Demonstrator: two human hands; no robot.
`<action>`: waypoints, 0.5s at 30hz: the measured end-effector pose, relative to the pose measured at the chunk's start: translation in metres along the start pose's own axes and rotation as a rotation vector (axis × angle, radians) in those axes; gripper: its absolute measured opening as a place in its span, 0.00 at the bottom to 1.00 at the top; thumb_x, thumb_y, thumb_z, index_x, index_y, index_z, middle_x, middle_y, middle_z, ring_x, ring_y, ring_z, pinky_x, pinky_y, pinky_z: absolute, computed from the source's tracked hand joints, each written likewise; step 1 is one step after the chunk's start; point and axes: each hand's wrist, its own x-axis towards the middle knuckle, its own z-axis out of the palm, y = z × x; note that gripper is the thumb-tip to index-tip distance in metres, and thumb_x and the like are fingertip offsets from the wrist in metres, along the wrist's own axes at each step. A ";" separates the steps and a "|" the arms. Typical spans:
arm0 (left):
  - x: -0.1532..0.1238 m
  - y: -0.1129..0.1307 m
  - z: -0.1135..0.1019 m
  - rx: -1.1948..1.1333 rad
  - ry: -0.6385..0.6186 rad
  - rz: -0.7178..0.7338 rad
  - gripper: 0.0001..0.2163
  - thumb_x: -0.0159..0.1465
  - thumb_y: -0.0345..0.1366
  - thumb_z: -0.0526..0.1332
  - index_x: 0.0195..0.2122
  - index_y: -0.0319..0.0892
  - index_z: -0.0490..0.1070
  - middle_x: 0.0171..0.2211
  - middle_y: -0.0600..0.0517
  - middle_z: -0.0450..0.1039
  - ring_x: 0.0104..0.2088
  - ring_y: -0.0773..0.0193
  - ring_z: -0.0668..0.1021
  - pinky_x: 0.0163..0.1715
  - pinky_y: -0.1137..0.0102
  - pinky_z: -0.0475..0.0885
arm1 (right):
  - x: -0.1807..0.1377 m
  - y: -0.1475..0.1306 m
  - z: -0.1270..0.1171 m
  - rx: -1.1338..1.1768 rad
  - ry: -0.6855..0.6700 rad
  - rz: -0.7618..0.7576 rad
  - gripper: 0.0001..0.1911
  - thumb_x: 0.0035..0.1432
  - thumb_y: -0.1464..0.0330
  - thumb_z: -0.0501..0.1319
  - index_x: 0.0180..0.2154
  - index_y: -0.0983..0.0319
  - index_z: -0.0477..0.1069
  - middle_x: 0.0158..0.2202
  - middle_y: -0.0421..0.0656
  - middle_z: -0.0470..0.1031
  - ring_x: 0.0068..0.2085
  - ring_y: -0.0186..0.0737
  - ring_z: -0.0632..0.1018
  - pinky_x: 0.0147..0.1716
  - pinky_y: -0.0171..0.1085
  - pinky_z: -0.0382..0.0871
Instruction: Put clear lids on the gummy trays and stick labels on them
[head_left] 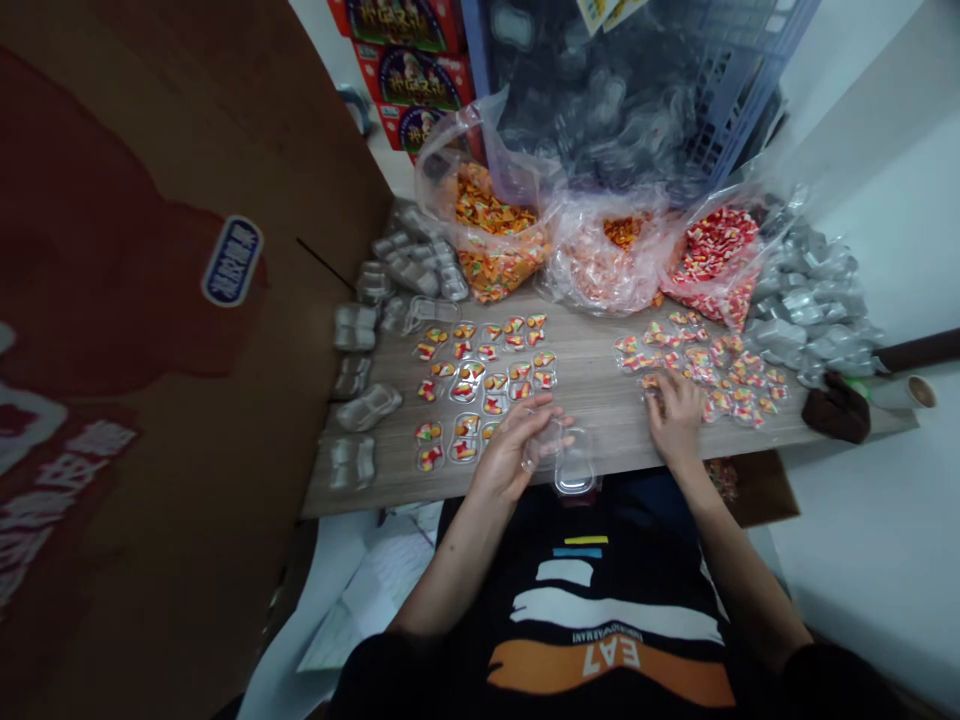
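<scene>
My left hand [517, 442], fingers curled, is closed around a clear plastic tray [546, 448] at the table's front edge. Another clear tray [576, 468] is just right of it, close to my body. My right hand [676, 412] bends its fingertips and thumb onto a small candy-filled clear tray [649, 382] at the near left side of a cluster of filled trays [739, 375]. Left of my left hand, filled trays [466, 372] with red, yellow and orange pieces stand in rows. My palm and wrist hide part of the nearest row.
Behind the rows stand open plastic bags of orange pieces [495, 240] and red pieces [720, 245], with another bag [604, 265] between. Stacks of clear trays lie left [354, 378] and right [806, 290]. A blue crate [720, 110] and a large cardboard box [300, 170] border the table.
</scene>
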 end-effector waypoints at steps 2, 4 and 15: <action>0.000 0.007 -0.004 -0.015 0.026 0.032 0.14 0.55 0.30 0.71 0.43 0.40 0.76 0.37 0.49 0.80 0.38 0.56 0.83 0.37 0.63 0.82 | -0.001 -0.005 0.000 0.038 0.018 0.004 0.17 0.67 0.65 0.56 0.54 0.60 0.72 0.56 0.53 0.73 0.56 0.53 0.71 0.55 0.55 0.64; 0.001 0.018 -0.011 -0.033 0.073 0.089 0.12 0.55 0.30 0.70 0.41 0.41 0.77 0.37 0.49 0.80 0.38 0.57 0.83 0.35 0.65 0.82 | -0.005 -0.022 0.003 0.144 -0.003 -0.020 0.15 0.68 0.66 0.55 0.52 0.60 0.73 0.52 0.52 0.75 0.53 0.51 0.71 0.55 0.53 0.64; -0.004 0.050 -0.045 -0.114 0.205 0.258 0.10 0.57 0.28 0.68 0.41 0.39 0.76 0.36 0.50 0.80 0.38 0.60 0.83 0.43 0.63 0.80 | 0.039 -0.133 0.056 0.328 -0.419 -0.119 0.36 0.64 0.58 0.59 0.69 0.61 0.54 0.65 0.55 0.63 0.60 0.59 0.66 0.57 0.54 0.63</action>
